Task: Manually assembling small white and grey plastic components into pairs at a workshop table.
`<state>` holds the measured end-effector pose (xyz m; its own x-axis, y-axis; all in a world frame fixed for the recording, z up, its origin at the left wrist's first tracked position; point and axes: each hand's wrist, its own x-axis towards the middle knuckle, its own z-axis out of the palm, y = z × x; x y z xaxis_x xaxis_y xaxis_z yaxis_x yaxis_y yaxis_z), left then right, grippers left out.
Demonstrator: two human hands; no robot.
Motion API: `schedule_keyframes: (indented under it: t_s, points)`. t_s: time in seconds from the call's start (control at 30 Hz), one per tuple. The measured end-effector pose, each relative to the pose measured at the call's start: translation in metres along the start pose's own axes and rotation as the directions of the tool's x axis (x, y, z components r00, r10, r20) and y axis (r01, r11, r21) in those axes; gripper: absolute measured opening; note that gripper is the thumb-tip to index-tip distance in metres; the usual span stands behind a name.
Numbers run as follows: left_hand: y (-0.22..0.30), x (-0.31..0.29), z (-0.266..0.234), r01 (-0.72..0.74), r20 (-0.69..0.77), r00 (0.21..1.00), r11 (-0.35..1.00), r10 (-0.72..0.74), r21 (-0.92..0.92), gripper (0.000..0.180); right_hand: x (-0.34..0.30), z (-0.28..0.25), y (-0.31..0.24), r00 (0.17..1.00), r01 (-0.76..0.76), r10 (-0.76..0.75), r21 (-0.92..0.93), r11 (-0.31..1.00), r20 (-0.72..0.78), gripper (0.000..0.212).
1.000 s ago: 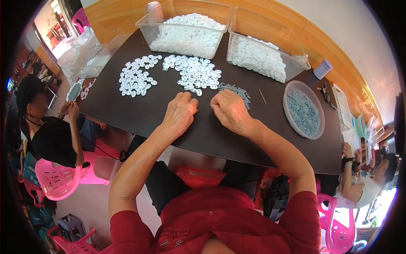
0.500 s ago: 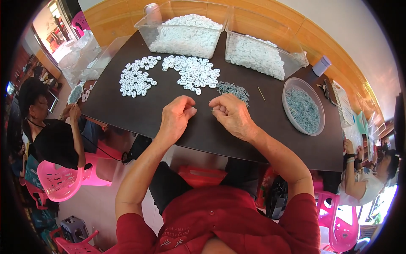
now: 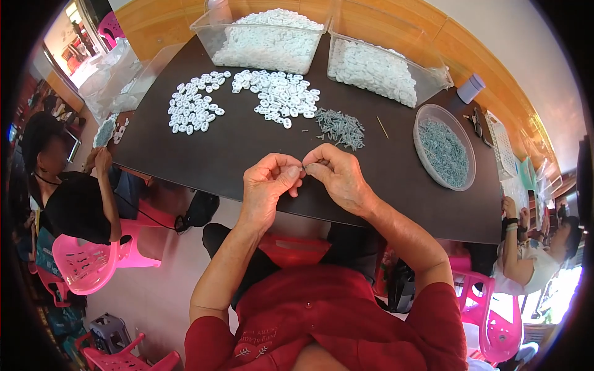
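Both hands meet fingertip to fingertip over the near part of the dark table. My left hand (image 3: pixel 270 180) is closed in a pinch, thumb against the fingers. Against it, my right hand (image 3: pixel 340 179) also pinches. A tiny dark bit shows where the fingertips touch, too small to name. Beyond the right hand lies a pile of small grey-green screw-like pieces (image 3: pixel 341 128). White oval pieces with dark slots lie in two spreads, a left one (image 3: pixel 193 105) and a middle one (image 3: pixel 281 96).
Two clear plastic bins, left (image 3: pixel 260 60) and right (image 3: pixel 427 93), hold heaps of white pieces. A round tub (image 3: pixel 419 154) holds more grey-green pieces. A thin stick (image 3: pixel 383 127), a lilac bottle (image 3: pixel 471 88) and pliers (image 3: pixel 475 123) lie rightward. People sit at both sides.
My hands were apart and now touch at the fingertips. The left hand has moved right and the right hand slightly nearer. The whole view has shifted a little.
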<state>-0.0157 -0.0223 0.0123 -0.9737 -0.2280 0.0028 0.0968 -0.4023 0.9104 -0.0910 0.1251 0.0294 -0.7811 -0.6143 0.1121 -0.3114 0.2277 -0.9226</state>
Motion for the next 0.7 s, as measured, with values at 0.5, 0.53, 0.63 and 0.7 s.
schedule_keyframes:
  t_s: [0.5,0.53,0.63,0.7]
  points:
    - [-0.0053,-0.0066,0.0042,0.023,-0.089,0.996,0.999,-0.025,-0.027,0.012,-0.0098,0.0075,-0.0005,0.999,-0.024,0.026,0.081,0.996,-0.026,0.008]
    - [-0.0059,-0.0064,0.0042,0.031,-0.092,0.995,0.999,-0.033,-0.020,0.011,-0.0095,0.0074,-0.0004,0.998,-0.052,0.055,0.136,0.989,-0.018,0.008]
    - [-0.0084,-0.0063,0.0034,0.029,-0.097,0.995,1.000,-0.029,-0.006,0.010,-0.0082,0.0084,0.0037,0.999,-0.037,0.039,0.149,0.988,-0.008,0.007]
    - [-0.0093,-0.0069,0.0032,0.018,-0.099,0.995,1.000,-0.017,0.002,0.010,-0.0073,0.0086,0.0034,1.000,-0.029,0.029,0.117,0.993,-0.003,0.007]
